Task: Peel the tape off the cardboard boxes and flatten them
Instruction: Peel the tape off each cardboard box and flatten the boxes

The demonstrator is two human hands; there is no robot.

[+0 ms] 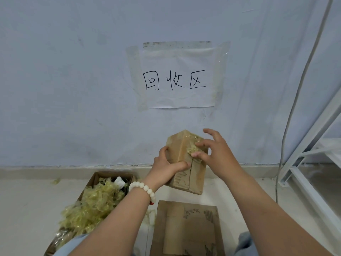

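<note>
The left hand (167, 167) wraps the cardboard box (184, 180) from its left side, with the thumb across the front face and the fingers curled behind the far edge. The right hand (214, 150) comes in from the right of the box. Its thumb and forefinger pinch a crumpled wad of yellowish tape (191, 147) on the upper right face, and its other fingers are spread wide and free.

The box is held in the air, standing on end with its long axis running up and slightly away from the person, the top corner leaning toward the wall. The tape strip appears to run along that axis, down the seam between the two front flaps. The wad sits at the upper end of the box, right under the right hand, while the left hand is clamped lower down. By my reading, the pull should go down the length of the box toward the person, with the left hand bracing against it.

Straight below the box a flattened cardboard sheet (186, 228) lies on the floor. Below and to the left of the box is an open carton (113, 174) heaped with peeled tape scraps (96, 202). Above the box, a paper sign (177, 80) is taped to the wall.
</note>
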